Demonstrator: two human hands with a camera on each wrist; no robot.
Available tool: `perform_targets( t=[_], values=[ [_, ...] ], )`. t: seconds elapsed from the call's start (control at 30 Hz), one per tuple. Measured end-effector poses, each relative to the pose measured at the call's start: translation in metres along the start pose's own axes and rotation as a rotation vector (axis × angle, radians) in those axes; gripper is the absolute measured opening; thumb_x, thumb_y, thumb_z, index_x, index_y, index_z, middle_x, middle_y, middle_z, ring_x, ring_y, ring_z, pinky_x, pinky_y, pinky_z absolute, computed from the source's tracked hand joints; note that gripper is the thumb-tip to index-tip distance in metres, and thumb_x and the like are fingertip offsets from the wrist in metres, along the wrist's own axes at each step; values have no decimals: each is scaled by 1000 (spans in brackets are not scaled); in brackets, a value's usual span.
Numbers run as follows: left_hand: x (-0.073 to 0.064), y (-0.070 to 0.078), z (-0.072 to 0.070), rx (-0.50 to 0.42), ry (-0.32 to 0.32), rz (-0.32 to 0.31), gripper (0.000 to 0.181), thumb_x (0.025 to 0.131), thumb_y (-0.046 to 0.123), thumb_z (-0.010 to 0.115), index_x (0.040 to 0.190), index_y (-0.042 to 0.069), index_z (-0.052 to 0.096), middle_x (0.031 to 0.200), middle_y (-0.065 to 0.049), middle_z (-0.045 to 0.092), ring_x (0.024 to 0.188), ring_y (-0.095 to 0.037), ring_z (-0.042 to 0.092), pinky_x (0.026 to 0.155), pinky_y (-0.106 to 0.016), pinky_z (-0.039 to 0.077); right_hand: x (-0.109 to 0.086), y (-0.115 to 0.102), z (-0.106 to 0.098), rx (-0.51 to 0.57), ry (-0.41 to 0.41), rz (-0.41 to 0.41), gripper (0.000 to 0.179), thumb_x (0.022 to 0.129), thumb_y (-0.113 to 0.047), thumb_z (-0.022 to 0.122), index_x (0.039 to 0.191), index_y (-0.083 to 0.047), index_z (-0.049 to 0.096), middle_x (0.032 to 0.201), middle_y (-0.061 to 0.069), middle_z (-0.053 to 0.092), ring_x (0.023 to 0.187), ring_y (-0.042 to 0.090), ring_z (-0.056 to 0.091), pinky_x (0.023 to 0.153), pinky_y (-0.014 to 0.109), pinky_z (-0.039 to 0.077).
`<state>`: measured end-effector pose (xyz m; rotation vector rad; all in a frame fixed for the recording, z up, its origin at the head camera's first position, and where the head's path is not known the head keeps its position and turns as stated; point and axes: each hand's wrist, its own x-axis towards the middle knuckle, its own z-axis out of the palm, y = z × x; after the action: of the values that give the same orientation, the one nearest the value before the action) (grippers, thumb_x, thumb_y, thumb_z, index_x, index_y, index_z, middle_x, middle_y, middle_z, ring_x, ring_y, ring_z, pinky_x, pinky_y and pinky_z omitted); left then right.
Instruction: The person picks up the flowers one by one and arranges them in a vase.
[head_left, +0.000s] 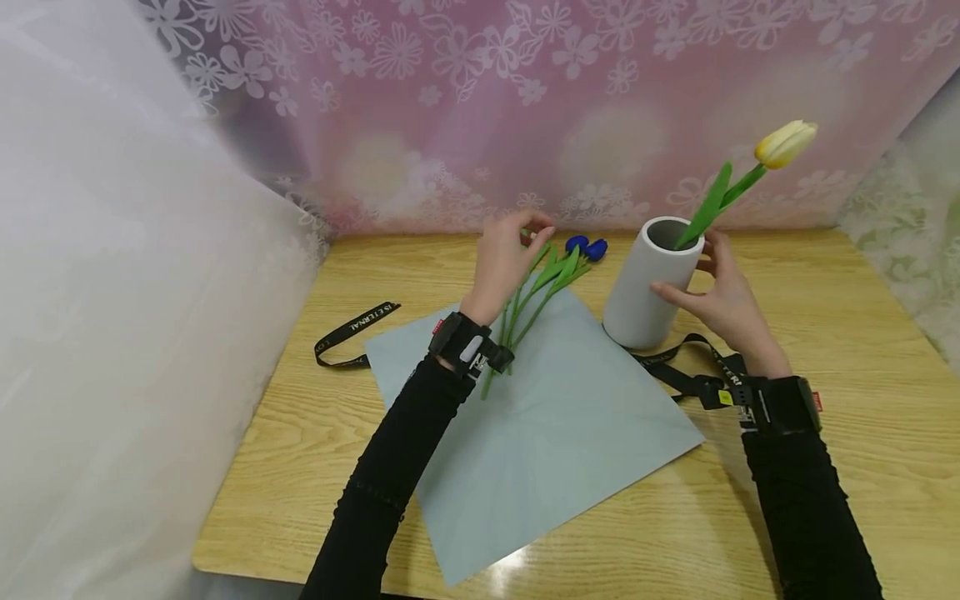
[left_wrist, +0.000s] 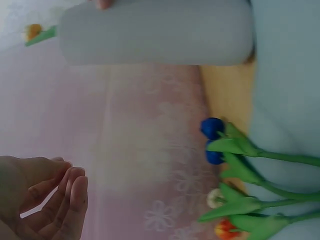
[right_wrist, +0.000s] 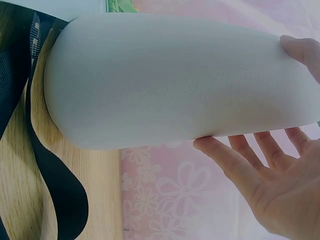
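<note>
A white vase [head_left: 651, 287] stands at the back right with one yellow-and-white tulip [head_left: 785, 145] leaning right out of its mouth. My right hand [head_left: 723, 292] grips the vase near its top, thumb on the near side and fingers round the far side, as the right wrist view also shows. Above the stems of several tulips, my left hand [head_left: 512, 254] hovers with loosely bent fingers and nothing between them. Those tulips lie on grey-blue wrapping paper [head_left: 555, 433]; two blue heads [head_left: 596, 250] show, and the left wrist view adds a white head [left_wrist: 215, 198] and an orange-red one [left_wrist: 226, 229].
Black lettered ribbon [head_left: 352, 333] curls out left of the paper, and more black ribbon [head_left: 693, 346] lies below the vase. The wooden table [head_left: 862, 333] meets a pink floral backdrop [head_left: 465, 108] at the back. White sheeting [head_left: 135, 292] hangs at left.
</note>
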<state>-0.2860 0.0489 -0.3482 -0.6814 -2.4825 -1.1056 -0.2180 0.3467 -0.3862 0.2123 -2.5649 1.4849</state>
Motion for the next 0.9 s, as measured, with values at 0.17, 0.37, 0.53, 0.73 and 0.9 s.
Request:
perform_targets(
  t=[0.17, 0.37, 0.53, 0.73, 0.9],
  values=[
    [-2, -24, 26, 119, -86, -61, 18, 101, 22, 65, 111, 10, 75, 100, -4, 75, 80, -16, 68, 66, -23, 49, 0, -1, 0, -1, 3, -8, 93, 91, -17, 77, 161, -27, 16, 155, 19, 31, 138, 46, 35, 99, 73, 37],
    [-11, -48, 54, 269, -250, -134, 19, 101, 22, 65, 111, 8, 74, 99, -6, 75, 85, -18, 69, 72, -25, 53, 0, -1, 1, 7, 0, -9, 93, 91, -17, 77, 161, -29, 16, 155, 18, 32, 137, 44, 35, 99, 73, 37],
    [-18, -56, 69, 331, -391, -188, 24, 99, 22, 70, 115, 5, 73, 102, -9, 75, 89, -21, 70, 78, -31, 57, 0, -1, 2, 6, 0, -7, 93, 91, -17, 77, 161, -29, 16, 155, 18, 32, 138, 45, 35, 99, 73, 37],
    [-23, -55, 76, 365, -451, -207, 16, 95, 15, 72, 107, 4, 75, 98, -8, 74, 87, -21, 69, 72, -29, 55, 0, -1, 1, -3, -1, -2, 93, 92, -18, 77, 161, -29, 15, 155, 18, 31, 137, 44, 36, 99, 71, 39],
    [-25, -57, 81, 338, -409, -209, 31, 92, 1, 67, 67, 13, 54, 64, 2, 36, 60, -12, 33, 51, -23, 23, -2, -1, 0, -19, -5, 8, 93, 92, -19, 76, 161, -28, 15, 154, 16, 32, 137, 42, 37, 96, 64, 43]
  ],
)
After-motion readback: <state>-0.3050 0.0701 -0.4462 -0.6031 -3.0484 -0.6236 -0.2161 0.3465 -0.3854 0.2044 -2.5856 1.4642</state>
